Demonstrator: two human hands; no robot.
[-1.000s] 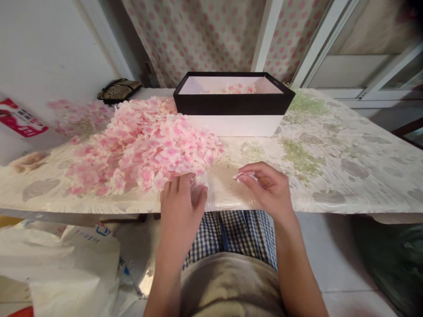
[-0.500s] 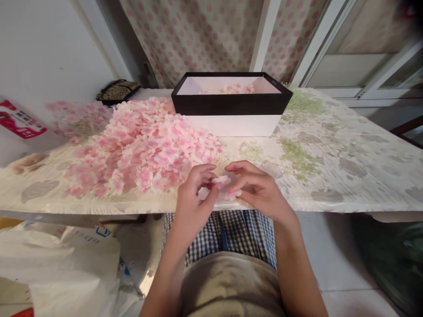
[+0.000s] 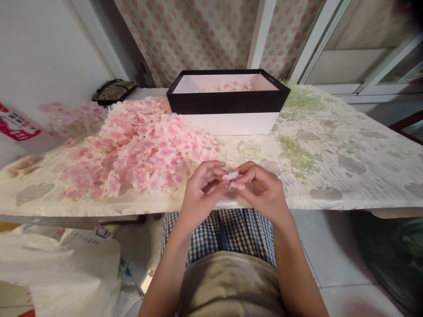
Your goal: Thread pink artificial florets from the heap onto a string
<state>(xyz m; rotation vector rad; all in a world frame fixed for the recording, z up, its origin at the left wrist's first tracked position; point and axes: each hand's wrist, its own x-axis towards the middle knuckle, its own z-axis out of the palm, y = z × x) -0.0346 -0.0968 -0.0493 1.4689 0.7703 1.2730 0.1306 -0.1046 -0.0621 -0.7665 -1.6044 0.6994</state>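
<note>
Head view: beyond the grip a black-rimmed white box [image 3: 228, 123] stands on the leaf-printed surface [image 3: 346, 185], a heap of pink artificial petals [image 3: 139, 149] lies ahead and left, a red label [image 3: 16, 125] is unreadable, and the left hand [image 3: 201, 189] and right hand [image 3: 264, 191] clamp a small petal cluster [image 3: 233, 180] between them, lifted clear of the heap.

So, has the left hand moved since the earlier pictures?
Yes. The left hand has moved rightward, toward the right hand, judged against the black-banded white box on the table.
</note>
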